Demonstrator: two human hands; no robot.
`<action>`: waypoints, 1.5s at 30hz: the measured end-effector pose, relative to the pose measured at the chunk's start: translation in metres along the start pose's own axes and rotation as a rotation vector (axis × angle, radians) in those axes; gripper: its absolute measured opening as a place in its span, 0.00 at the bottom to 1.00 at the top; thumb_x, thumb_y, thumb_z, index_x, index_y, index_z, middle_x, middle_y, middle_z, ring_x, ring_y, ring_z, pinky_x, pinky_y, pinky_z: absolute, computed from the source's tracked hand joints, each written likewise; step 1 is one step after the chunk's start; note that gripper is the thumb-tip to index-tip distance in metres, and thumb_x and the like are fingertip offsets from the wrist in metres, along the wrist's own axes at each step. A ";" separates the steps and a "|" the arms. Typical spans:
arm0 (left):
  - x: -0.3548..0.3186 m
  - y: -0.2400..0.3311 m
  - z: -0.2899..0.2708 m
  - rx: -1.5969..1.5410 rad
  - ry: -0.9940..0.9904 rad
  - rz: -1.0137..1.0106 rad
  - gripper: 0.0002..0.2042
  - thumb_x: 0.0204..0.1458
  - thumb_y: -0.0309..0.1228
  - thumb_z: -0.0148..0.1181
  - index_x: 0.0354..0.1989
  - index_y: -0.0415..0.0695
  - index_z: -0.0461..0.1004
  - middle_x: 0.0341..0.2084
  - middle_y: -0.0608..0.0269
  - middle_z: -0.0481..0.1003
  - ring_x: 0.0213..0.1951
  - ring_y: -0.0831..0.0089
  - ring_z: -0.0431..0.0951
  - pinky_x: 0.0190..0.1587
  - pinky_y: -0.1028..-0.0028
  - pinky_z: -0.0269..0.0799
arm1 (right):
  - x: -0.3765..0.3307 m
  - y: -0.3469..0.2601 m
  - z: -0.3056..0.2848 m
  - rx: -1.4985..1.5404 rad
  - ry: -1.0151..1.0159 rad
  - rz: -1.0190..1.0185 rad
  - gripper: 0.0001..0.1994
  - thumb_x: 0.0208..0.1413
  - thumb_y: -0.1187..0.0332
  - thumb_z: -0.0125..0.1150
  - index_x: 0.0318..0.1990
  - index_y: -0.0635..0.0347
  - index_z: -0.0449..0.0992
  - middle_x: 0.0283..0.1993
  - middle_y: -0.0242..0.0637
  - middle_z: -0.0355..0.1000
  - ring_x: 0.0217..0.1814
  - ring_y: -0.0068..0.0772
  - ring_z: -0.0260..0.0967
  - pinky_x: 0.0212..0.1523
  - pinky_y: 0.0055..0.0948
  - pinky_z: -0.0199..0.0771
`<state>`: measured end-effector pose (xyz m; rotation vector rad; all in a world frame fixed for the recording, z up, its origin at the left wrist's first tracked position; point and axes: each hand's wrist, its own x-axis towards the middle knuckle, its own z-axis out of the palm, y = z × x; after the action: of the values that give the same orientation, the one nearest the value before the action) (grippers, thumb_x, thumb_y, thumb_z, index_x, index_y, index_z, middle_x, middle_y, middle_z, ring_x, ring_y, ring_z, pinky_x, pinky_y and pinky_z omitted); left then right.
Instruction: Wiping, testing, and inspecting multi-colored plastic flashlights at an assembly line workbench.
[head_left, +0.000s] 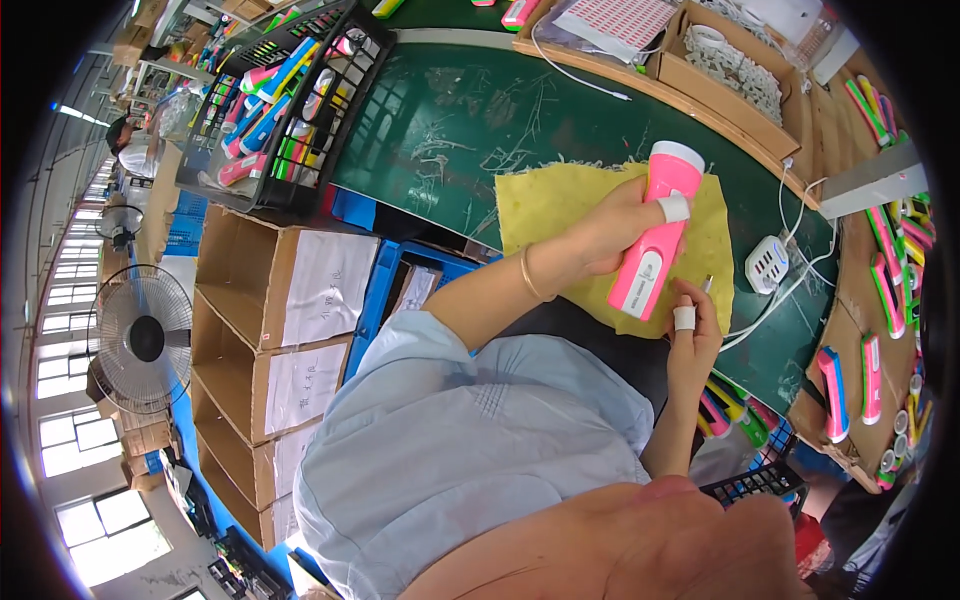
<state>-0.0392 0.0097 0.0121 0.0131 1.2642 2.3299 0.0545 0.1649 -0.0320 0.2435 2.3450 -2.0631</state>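
Observation:
My left hand [612, 232] is wrapped around a pink and white flashlight [655, 232], held upright over a yellow cloth [545, 205] spread on the dark green table [450, 130]. A white tape band sits on one finger of that hand. My right hand [692, 335], also with a white taped finger, is just below and right of the flashlight's lower end. It pinches a small thin metal piece [708, 285] that I cannot make out clearly.
A white multi-port charger [767, 264] with white cables lies right of the cloth. A black crate [290, 90] of coloured flashlights stands at upper left. Cardboard trays [880, 300] with more flashlights line the right. Cardboard boxes [270, 330] and a fan [143, 340] are at left.

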 end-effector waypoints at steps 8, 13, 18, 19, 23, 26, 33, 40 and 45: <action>0.011 0.007 0.010 -0.131 -0.008 -0.189 0.14 0.48 0.31 0.54 0.41 0.39 0.63 0.28 0.59 0.70 0.24 0.72 0.73 0.26 0.73 0.72 | 0.001 0.007 0.003 -0.061 0.026 -0.137 0.10 0.56 0.73 0.45 0.43 0.63 0.70 0.30 0.27 0.66 0.26 0.12 0.56 0.26 0.14 0.56; 0.032 0.004 -0.004 0.493 0.278 0.242 0.18 0.44 0.25 0.54 0.45 0.37 0.59 0.25 0.59 0.67 0.26 0.72 0.72 0.27 0.73 0.70 | 0.008 -0.010 -0.005 0.114 0.104 -0.109 0.15 0.58 0.72 0.38 0.52 0.60 0.62 0.21 0.23 0.54 0.18 0.10 0.47 0.17 0.12 0.44; 0.033 0.031 -0.029 1.301 0.524 0.691 0.49 0.38 0.31 0.63 0.60 0.34 0.29 0.51 0.33 0.53 0.38 0.43 0.70 0.37 0.62 0.71 | 0.024 -0.003 -0.031 0.304 0.038 -0.050 0.12 0.58 0.69 0.45 0.44 0.69 0.67 0.23 0.27 0.59 0.21 0.13 0.49 0.21 0.12 0.46; 0.032 0.036 -0.020 1.289 0.527 0.526 0.49 0.38 0.30 0.64 0.60 0.34 0.29 0.50 0.34 0.54 0.38 0.43 0.70 0.37 0.61 0.71 | 0.026 -0.002 -0.034 0.307 0.034 -0.081 0.13 0.58 0.70 0.46 0.46 0.70 0.67 0.23 0.27 0.59 0.22 0.13 0.49 0.22 0.13 0.47; 0.034 0.030 -0.026 1.245 0.577 0.410 0.44 0.37 0.29 0.65 0.57 0.36 0.37 0.45 0.37 0.57 0.37 0.44 0.71 0.36 0.60 0.71 | 0.026 -0.001 -0.024 0.149 -0.030 -0.165 0.12 0.54 0.73 0.50 0.45 0.68 0.71 0.35 0.34 0.69 0.27 0.14 0.54 0.27 0.12 0.53; 0.039 0.021 -0.042 1.126 0.528 0.648 0.36 0.40 0.30 0.63 0.53 0.36 0.45 0.42 0.42 0.61 0.35 0.50 0.72 0.34 0.62 0.71 | 0.024 -0.005 -0.020 0.004 -0.063 -0.171 0.09 0.53 0.73 0.52 0.41 0.66 0.72 0.38 0.33 0.71 0.28 0.14 0.57 0.30 0.14 0.56; 0.016 0.012 -0.043 -0.289 -0.158 0.024 0.15 0.54 0.29 0.46 0.47 0.33 0.62 0.37 0.47 0.70 0.35 0.61 0.73 0.40 0.65 0.71 | 0.040 -0.038 0.013 -0.503 -0.025 -0.614 0.06 0.49 0.75 0.52 0.35 0.63 0.71 0.33 0.36 0.70 0.33 0.31 0.66 0.34 0.26 0.64; -0.002 -0.002 -0.012 0.382 0.149 0.165 0.15 0.55 0.36 0.48 0.42 0.36 0.63 0.31 0.54 0.72 0.30 0.67 0.74 0.32 0.70 0.74 | 0.064 -0.069 -0.001 -0.761 -0.482 -0.927 0.10 0.38 0.80 0.55 0.33 0.65 0.69 0.31 0.42 0.64 0.34 0.44 0.63 0.35 0.34 0.64; -0.007 -0.001 -0.024 -0.028 -0.287 0.364 0.31 0.48 0.56 0.49 0.45 0.37 0.62 0.28 0.54 0.72 0.30 0.69 0.75 0.34 0.71 0.73 | 0.025 -0.073 0.006 -0.376 -0.530 -0.576 0.17 0.41 0.75 0.60 0.42 0.62 0.67 0.30 0.41 0.63 0.33 0.44 0.62 0.34 0.32 0.65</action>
<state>-0.0382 -0.0119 -0.0009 0.5929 1.1592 2.5280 0.0201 0.1530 0.0365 -0.9519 2.5321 -1.4904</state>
